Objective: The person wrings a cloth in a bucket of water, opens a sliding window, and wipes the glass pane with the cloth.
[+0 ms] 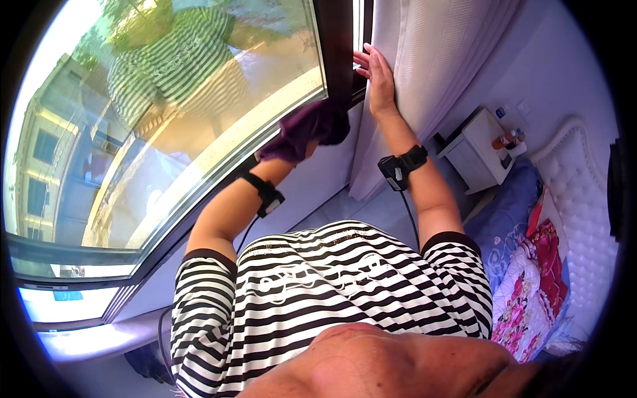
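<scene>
My left hand (309, 148) is mostly hidden by the dark purple cloth (311, 127) it holds against the dark window frame (340, 54), at the lower corner of a glass pane (209, 99). To its right, my right hand (380, 82) is raised with its fingers apart and holds nothing. It rests along the edge of the pale curtain (428, 54), with its fingertips near the gap beside the frame. Each forearm wears a black strap with a small device and a cable. The glass reflects a striped shirt.
A white nightstand (475, 149) with bottles stands at the right, beside a bed with a tufted white headboard (584, 199), a blue cover and a floral quilt (517, 303). A pale sill or ledge (99, 338) runs at the lower left. Buildings show through the glass.
</scene>
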Tool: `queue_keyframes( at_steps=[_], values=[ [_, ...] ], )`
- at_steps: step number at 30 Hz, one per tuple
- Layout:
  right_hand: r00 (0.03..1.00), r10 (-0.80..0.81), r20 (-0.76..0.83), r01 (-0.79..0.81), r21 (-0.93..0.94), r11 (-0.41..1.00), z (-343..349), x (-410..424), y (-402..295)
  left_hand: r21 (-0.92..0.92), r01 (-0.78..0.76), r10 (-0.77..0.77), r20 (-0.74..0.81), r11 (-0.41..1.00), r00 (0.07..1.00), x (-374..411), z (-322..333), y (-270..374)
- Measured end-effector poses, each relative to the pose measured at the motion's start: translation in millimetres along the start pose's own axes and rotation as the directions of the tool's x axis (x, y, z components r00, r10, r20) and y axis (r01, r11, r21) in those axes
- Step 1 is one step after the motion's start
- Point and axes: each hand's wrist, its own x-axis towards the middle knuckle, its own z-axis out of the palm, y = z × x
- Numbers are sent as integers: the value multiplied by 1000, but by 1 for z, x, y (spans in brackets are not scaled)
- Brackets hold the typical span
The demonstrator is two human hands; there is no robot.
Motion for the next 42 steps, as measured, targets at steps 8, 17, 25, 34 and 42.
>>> queue_keyframes(
  at_steps=[8,17,25,34,42],
  values=[
    [925,-373,72,333,-628,703,35,3,4,-66,381,-354,254,922,900,-106,-68,-15],
    [966,-257,8,226,-504,834,20,8,15,614,465,-357,-300,638,885,-144,-332,-70],
    [984,-180,-2,154,-503,850,25,4,14,683,682,-180,-659,262,730,-233,-388,-123],
    [985,-171,41,170,-454,875,10,32,18,558,308,-109,-361,770,926,-119,-159,-46],
    [994,-112,5,99,-505,857,19,22,3,618,416,-138,-446,668,884,-217,-277,-48]
  ],
)
